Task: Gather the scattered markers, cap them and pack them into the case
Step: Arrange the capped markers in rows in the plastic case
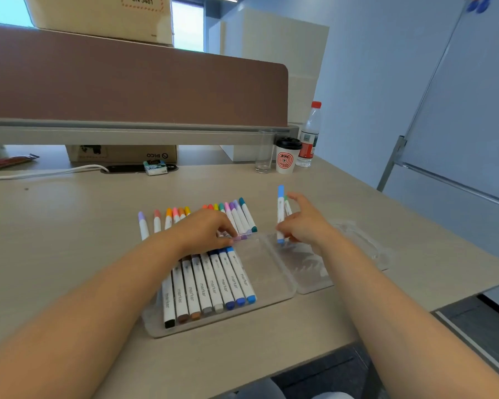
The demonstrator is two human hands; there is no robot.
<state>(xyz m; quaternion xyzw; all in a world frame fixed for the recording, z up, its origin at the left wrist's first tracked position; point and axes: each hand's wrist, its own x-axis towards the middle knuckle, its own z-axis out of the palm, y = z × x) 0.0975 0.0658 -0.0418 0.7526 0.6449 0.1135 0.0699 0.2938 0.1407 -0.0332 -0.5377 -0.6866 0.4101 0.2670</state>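
Note:
A clear plastic case (267, 272) lies open on the desk, its lid (355, 249) spread to the right. Several capped markers (213, 283) lie side by side in its left part, from black to blue. Behind the case a row of capped markers (242, 216) lies on the desk, from lilac and orange at the left to teal at the right. My left hand (205, 230) rests on that row, fingertips on the purple markers at the case's far edge. My right hand (306, 223) holds a light-blue marker (280, 214) and a green one (287, 207) upright above the case.
A glass (264, 152), a paper coffee cup (285, 155) and a water bottle (310, 136) stand at the back right. A brown partition, a cardboard box (121, 153), a white cable and a small packet (155, 167) line the back. The desk edge runs close on the right.

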